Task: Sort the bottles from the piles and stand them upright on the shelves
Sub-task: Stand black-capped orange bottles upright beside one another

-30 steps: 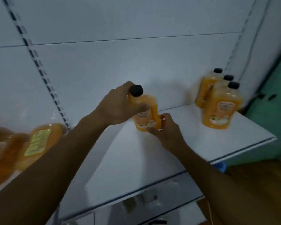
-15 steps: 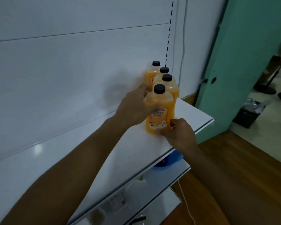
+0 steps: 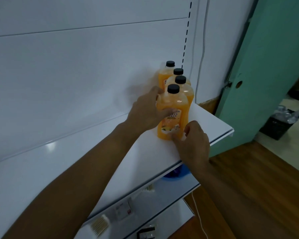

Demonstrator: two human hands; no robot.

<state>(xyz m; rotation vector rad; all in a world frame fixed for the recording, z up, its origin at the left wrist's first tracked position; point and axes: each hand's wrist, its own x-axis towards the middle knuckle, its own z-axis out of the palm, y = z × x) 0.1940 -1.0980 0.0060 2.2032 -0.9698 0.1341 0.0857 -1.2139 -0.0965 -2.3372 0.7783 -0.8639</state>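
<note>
- The right hand (image 3: 192, 144) is nearest to the camera. Its fingers are curled and pinch the foot of the front bottle (image 3: 173, 116) from the near side, low on the label, probably to steady the base while the bottle settles.
- The left hand (image 3: 148, 112) is a little further and higher. Its fingers wrap the left side of the same bottle at the middle of the body, the thumb across the label. I judge this hand carries the weight and gives the direction, and the right one only corrects.
- Between the two hands, the front bottle stands upright, black cap on top, with its bottom on the white shelf (image 3: 214, 125) or just touching it; the exact contact is hidden by the fingers.
- Directly behind the held bottle, three more orange bottles (image 3: 188, 94) stand upright in a tight line toward the back wall. The held one is placed just in front of them, so it continues the row; it seems to touch the nearest one, but I cannot say this for sure.
- To the left of the grip, the shelf surface runs long and bare of bottles in this view.
- This placement looks almost complete; the next thing needed is a gentle release, because a push could tip the row behind.
- Below the grip, a lower shelf (image 3: 171, 192) holds small items, too unclear to name.
</note>
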